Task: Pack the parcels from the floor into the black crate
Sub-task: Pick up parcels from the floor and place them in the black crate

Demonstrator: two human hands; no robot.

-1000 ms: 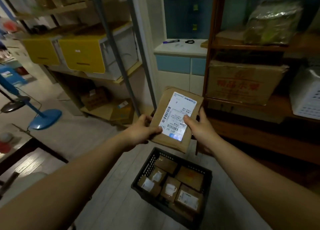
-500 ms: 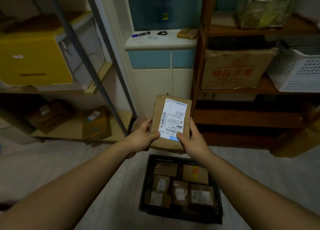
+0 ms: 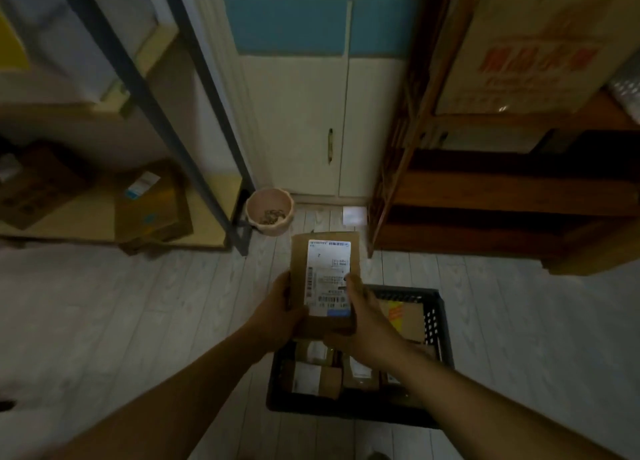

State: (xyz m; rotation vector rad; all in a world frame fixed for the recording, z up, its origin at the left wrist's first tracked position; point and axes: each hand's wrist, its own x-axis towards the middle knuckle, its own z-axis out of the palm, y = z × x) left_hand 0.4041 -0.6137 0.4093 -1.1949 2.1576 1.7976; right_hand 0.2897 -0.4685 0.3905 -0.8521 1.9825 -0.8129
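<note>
The person stands over the black crate [image 3: 439, 324], which sits on the pale wooden floor [image 3: 138, 321], and holds one brown parcel [image 3: 327, 272] in the air just above the far left part of the crate. The parcel is upright, with its white shipping label turned toward the person. The left hand [image 3: 277, 315] grips the parcel's left edge, with the thumb on the front. The right hand [image 3: 367, 321] grips the lower right edge, and its thumb lies over the label. So both hands are closed around this one parcel. Inside the crate several brown parcels [image 3: 313, 376] already lie flat, close to each other, most of them with white labels up; one at the far right side carries an orange and yellow sticker [image 3: 394, 312]. Beyond the crate, on the floor, a pink bowl [image 3: 270, 213] stands beside the foot of a metal rack [image 3: 194, 130]. Farther behind the crate is a white cabinet [image 3: 311, 113]. To the far right of the crate a dark wooden shelf [image 3: 485, 189] carries a cardboard box [image 3: 536, 43] with red print.
</note>
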